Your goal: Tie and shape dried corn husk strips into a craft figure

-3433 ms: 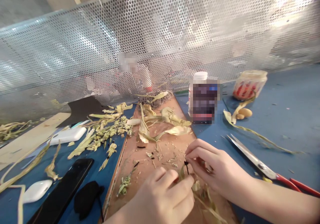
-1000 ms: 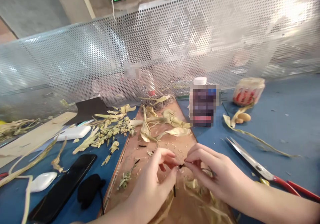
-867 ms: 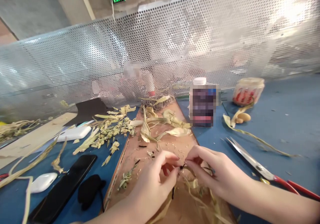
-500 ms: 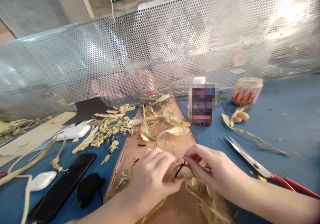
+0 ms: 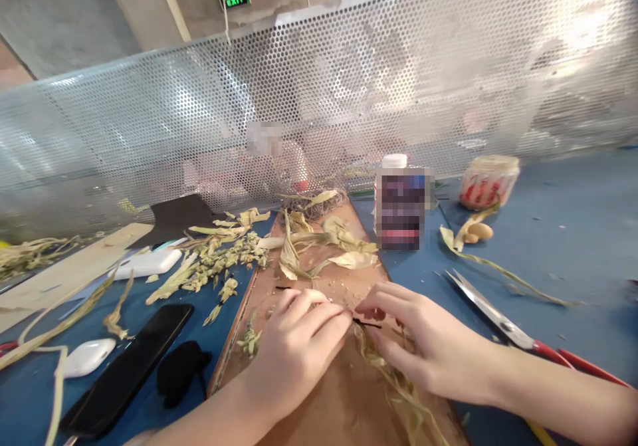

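My left hand is closed, its fingers pressed together and its thumb hidden beneath, at the upper end of a bundle of dried leaf strips. A short black cord sticks out beside those fingertips. From the other side my right hand curls its fingers and thumb about this cord; the exact contact is partly hidden. The pale, papery strips trail below my right hand, over a brown board. More dried leaves lie farther up the board.
Red-handled scissors lie open at right, below a jar. A white-capped bottle stands beyond the board. At left are a black phone, a white case and dried flower stems. A perforated metal screen rises behind.
My left fingers have closed together and covered the loop of leaf strips. My right fingertips have shifted slightly left, and the black cord now lies flatter between the hands.
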`<state>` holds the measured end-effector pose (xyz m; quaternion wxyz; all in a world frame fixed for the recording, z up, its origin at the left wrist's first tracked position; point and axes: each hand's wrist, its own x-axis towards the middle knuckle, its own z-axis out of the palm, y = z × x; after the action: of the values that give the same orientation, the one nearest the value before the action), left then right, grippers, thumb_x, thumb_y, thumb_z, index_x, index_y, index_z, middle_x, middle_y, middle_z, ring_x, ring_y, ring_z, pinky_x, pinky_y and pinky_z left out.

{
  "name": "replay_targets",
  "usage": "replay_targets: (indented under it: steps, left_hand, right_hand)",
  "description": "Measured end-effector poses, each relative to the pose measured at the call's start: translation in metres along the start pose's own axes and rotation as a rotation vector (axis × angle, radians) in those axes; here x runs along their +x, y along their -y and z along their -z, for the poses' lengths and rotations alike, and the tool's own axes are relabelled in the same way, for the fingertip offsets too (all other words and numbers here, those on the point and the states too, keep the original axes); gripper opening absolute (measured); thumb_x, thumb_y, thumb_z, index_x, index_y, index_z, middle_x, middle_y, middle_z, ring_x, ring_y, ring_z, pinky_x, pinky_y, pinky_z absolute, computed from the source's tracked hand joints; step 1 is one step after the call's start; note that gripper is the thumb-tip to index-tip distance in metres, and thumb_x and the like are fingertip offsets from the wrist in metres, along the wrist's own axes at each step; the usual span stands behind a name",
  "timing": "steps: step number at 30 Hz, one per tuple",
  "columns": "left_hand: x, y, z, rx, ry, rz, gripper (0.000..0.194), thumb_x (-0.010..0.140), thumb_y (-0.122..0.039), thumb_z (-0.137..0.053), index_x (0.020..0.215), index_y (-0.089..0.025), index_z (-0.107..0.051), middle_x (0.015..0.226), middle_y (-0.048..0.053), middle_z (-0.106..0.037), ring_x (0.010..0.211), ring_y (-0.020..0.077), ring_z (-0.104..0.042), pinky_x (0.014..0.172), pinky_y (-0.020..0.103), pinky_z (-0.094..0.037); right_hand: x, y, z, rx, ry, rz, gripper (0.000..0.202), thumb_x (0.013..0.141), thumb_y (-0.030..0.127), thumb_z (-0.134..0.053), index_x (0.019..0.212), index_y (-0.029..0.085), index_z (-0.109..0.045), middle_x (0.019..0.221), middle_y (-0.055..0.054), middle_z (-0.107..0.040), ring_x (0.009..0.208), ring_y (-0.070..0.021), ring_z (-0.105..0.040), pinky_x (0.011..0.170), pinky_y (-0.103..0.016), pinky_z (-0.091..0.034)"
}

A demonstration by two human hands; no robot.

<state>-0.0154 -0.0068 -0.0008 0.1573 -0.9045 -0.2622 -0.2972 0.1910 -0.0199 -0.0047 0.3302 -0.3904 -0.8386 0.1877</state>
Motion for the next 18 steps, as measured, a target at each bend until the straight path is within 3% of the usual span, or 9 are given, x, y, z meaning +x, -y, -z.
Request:
replay_targets:
  steps: [10, 18]
  left_hand:
    - [0.001, 0.0, 0.0, 0.025, -0.002, 0.0, 0.018, 0.087, -0.008, -0.05, 0.092, -0.018, -0.064, 0.096, 0.002, -0.07, 0.088, 0.0174, -0.057, 0.079, 0.031, -0.039]
    - [-0.002, -0.004, 0.008, -0.052, -0.088, -0.16, 0.018, 0.084, -0.007, -0.051, 0.098, -0.015, -0.061, 0.106, 0.006, -0.067, 0.101, 0.0191, -0.054, 0.087, 0.034, -0.039]
  right_hand:
    - [0.001, -0.006, -0.007, -0.176, 0.036, 0.147, 0.02, 0.089, 0.01, -0.041, 0.083, 0.017, -0.058, 0.075, -0.005, -0.061, 0.075, -0.0187, -0.053, 0.069, -0.032, -0.04]
    - [-0.001, 0.005, 0.0, -0.24, 0.025, 0.256, 0.015, 0.079, 0.009, -0.04, 0.072, 0.017, -0.05, 0.068, -0.003, -0.053, 0.063, -0.016, -0.041, 0.062, -0.03, -0.034]
